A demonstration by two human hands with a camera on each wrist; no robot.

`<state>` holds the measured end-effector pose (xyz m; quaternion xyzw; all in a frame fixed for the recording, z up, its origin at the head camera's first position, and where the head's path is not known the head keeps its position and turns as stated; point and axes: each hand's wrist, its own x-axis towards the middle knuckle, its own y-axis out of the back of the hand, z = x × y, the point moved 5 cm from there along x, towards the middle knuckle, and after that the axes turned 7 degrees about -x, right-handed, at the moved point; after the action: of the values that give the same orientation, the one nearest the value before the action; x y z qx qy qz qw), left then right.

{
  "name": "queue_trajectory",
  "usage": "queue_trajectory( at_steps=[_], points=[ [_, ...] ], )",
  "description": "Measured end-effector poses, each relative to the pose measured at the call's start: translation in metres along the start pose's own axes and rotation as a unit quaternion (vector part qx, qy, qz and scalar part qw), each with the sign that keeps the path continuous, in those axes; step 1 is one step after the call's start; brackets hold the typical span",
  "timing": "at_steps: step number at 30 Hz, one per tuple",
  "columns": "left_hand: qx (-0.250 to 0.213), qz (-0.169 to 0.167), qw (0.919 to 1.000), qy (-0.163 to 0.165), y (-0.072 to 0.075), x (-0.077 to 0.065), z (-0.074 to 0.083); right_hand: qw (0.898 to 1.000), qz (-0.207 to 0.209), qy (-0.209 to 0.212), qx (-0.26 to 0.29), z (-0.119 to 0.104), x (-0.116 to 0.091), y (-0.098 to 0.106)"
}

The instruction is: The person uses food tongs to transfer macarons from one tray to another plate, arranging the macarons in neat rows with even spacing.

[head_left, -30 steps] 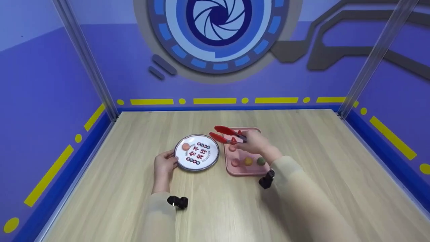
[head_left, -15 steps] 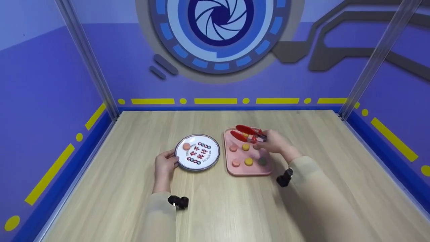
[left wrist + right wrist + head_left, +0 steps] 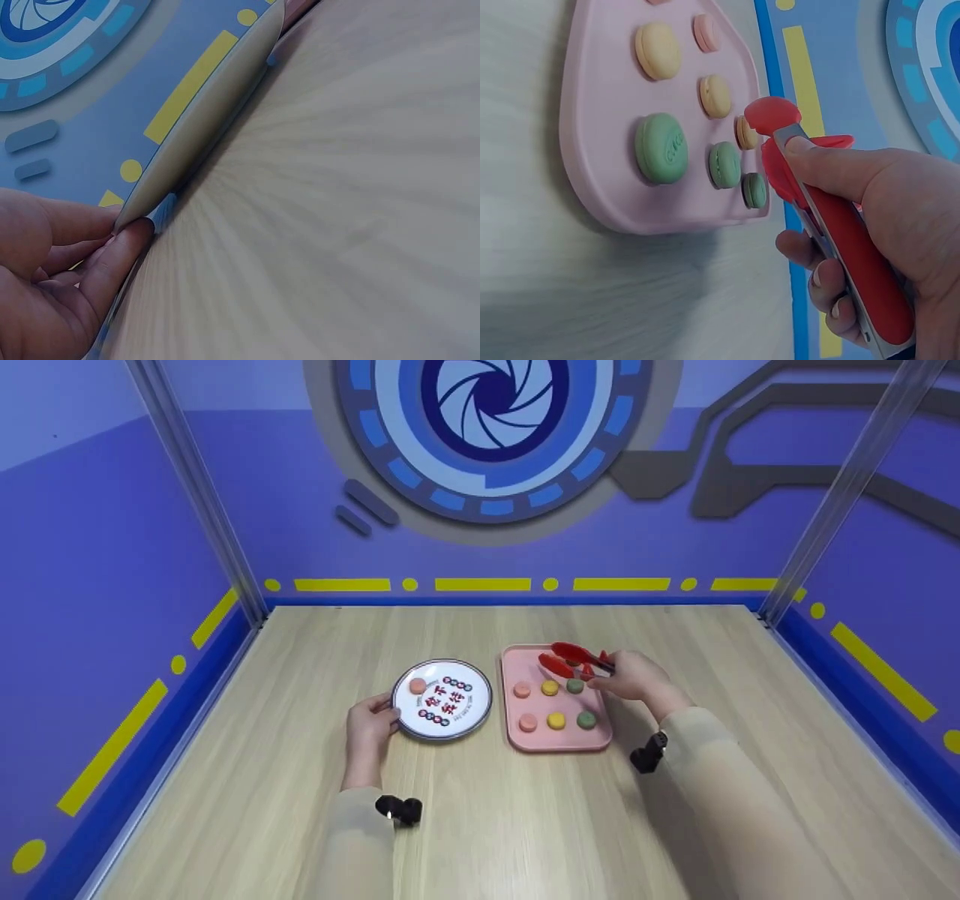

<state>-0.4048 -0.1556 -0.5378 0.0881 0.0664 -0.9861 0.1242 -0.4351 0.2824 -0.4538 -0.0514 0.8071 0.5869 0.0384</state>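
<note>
My left hand (image 3: pixel 367 727) pinches the left rim of a white, dark-rimmed plate (image 3: pixel 471 718) with red lettering. In the left wrist view, thumb and fingers meet on the plate's edge (image 3: pixel 206 124). A pink macaron (image 3: pixel 417 686) lies on the plate. My right hand (image 3: pixel 637 679) grips red-tipped tongs (image 3: pixel 556 664), heads parted, over the back right of a pink tray (image 3: pixel 540 741). Pink (image 3: pixel 528 723), yellow (image 3: pixel 556 721) and green macarons (image 3: pixel 586 720) stand there in rows. In the right wrist view, a green macaron (image 3: pixel 754 190) sits in the far row, near the tong heads.
Plate and tray stand side by side on a light wood table (image 3: pixel 480 817), with a narrow gap between them. A blue-purple wall (image 3: pixel 300 510) rises behind the table, and side panels flank it. Each wrist wears a small black camera (image 3: pixel 649 753).
My right hand has carried the tongs rightward, from the tray's left edge to above its back right. More macarons have come into sight. My left hand stays at the plate.
</note>
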Motion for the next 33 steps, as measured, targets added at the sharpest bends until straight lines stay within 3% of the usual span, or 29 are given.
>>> queue_trajectory(
  at_steps=[14,33],
  points=[
    [0.013,0.006,0.9999,0.005,0.0003,0.001,-0.0011,0.999,-0.026,-0.018,0.001,-0.0003,0.0001,-0.003],
    [-0.006,0.004,1.0,-0.001,0.001,0.0018,-0.0005,1.0,-0.019,-0.008,0.005,-0.0004,0.0002,-0.0037]
  ],
)
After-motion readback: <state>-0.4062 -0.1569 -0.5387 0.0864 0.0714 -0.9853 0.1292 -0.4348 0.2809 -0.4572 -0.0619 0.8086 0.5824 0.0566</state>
